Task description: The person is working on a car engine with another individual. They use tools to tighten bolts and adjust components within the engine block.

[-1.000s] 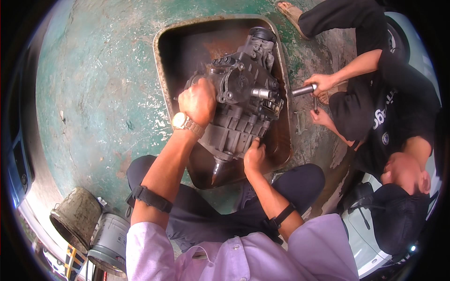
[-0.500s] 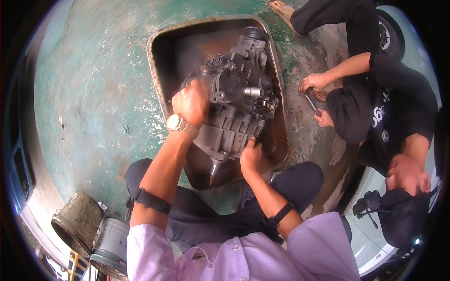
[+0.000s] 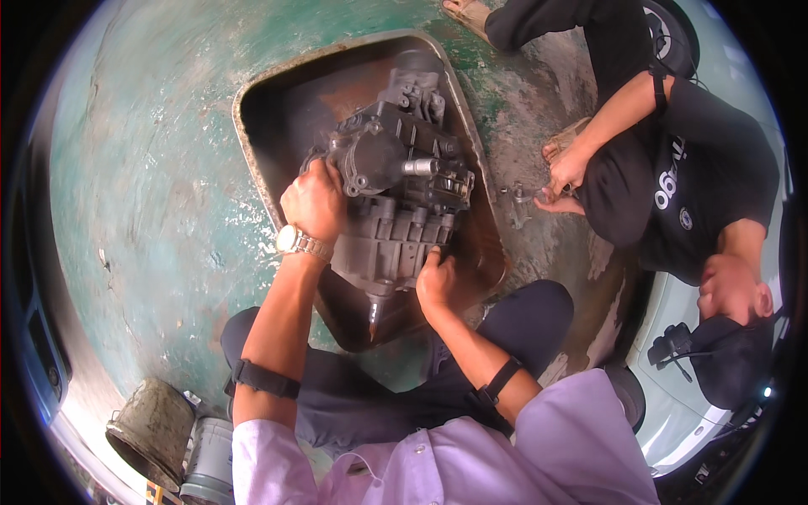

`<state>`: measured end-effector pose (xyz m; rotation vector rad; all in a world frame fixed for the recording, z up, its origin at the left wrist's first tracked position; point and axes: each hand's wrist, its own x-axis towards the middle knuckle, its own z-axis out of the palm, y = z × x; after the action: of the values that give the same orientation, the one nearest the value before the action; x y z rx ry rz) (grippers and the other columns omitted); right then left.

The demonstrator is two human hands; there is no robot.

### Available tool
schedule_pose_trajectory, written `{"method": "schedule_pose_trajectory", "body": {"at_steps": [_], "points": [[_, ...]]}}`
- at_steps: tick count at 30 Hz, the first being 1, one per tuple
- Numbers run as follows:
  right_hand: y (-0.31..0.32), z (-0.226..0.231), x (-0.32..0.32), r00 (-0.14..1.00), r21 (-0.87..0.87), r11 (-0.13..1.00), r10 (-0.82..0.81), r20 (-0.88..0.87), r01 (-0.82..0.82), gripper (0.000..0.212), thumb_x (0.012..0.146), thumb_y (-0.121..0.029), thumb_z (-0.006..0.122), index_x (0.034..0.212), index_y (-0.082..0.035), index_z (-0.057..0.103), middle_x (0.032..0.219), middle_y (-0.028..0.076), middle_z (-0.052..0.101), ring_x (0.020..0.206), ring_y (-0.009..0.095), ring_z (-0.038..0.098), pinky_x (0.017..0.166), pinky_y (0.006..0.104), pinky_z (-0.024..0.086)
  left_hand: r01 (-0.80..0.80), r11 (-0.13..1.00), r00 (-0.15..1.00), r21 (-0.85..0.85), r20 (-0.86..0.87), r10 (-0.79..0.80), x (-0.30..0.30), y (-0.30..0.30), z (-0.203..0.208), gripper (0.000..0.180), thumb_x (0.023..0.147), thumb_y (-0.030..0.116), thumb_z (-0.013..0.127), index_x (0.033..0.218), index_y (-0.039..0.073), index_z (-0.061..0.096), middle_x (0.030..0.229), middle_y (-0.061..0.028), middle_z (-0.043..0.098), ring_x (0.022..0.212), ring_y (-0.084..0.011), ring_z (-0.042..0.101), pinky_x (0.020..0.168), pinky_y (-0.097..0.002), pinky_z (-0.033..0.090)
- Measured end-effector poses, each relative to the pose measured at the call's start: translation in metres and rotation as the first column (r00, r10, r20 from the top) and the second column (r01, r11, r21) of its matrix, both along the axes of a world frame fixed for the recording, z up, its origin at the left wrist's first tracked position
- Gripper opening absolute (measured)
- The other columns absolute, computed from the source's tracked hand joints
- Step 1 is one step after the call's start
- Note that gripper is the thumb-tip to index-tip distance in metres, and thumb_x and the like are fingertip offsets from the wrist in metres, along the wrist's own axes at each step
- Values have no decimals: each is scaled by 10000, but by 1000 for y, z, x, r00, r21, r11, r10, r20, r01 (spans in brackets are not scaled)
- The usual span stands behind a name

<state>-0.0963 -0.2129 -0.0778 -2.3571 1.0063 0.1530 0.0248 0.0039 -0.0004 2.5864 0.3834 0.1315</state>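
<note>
A grey metal gearbox [image 3: 391, 223] lies tilted in a rusty, dark metal tray [image 3: 245, 126]. A thin shaft [image 3: 374, 316] juts from its near end, and a bright metal cylinder [image 3: 421, 167] sticks out on its right side. My left hand [image 3: 316, 202], with a watch at the wrist, is closed on the gearbox's left side, the fingertips partly hidden behind it. My right hand [image 3: 435, 278] grips the lower right edge of the casing, thumb on top and the other fingers hidden.
At the right a co-worker in black sits with both hands [image 3: 568, 181] close together near the floor. Beside those hands is a small shiny object [image 3: 518, 202] I cannot make out. Two dirty buckets [image 3: 151, 429] stand at the lower left, and a pale car [image 3: 673, 421] is behind the co-worker.
The view has turned slightly, and tray and gearbox appear farther left. My hands keep their hold. The co-worker's hands have come together; the long metal tool between them no longer shows.
</note>
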Motion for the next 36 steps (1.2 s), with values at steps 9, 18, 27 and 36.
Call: {"method": "schedule_pose_trajectory", "body": {"at_steps": [9, 18, 27, 36], "points": [[1, 10, 2, 999, 130, 991, 11, 39, -16, 644, 982, -430, 445, 1201, 169, 534, 1202, 393, 566, 1172, 514, 524, 1030, 472, 396, -15, 999, 999, -36, -53, 13, 1, 1, 2, 277, 975, 250, 479, 821, 44, 582, 721, -255, 646, 685, -480, 625, 637, -561, 494], [4, 11, 4, 999, 69, 998, -17, 33, 15, 579, 963, -401, 475, 1127, 147, 563, 1185, 380, 566, 1143, 501, 528, 1005, 491, 408, -31, 999, 990, 35, -138, 36, 3, -2, 7, 311, 986, 294, 486, 859, 49, 628, 741, -242, 675, 698, -436, 669, 662, -517, 533], [4, 15, 7, 999, -42, 998, 42, -25, -43, 560, 956, -430, 464, 1041, 111, 583, 1079, 336, 616, 1036, 480, 583, 920, 516, 448, -29, 999, 981, 23, -191, 33, 3, -2, 10, 339, 986, 313, 464, 850, 31, 595, 751, -255, 676, 718, -446, 669, 691, -541, 528], [2, 4, 9, 996, 39, 999, -25, -85, 29, 553, 955, -443, 460, 1060, 87, 578, 1105, 323, 613, 1051, 463, 590, 921, 512, 456, -20, 1000, 993, 23, -113, 22, 3, 0, -1, 327, 978, 289, 482, 822, 27, 601, 739, -262, 670, 715, -460, 662, 670, -551, 528]]}}
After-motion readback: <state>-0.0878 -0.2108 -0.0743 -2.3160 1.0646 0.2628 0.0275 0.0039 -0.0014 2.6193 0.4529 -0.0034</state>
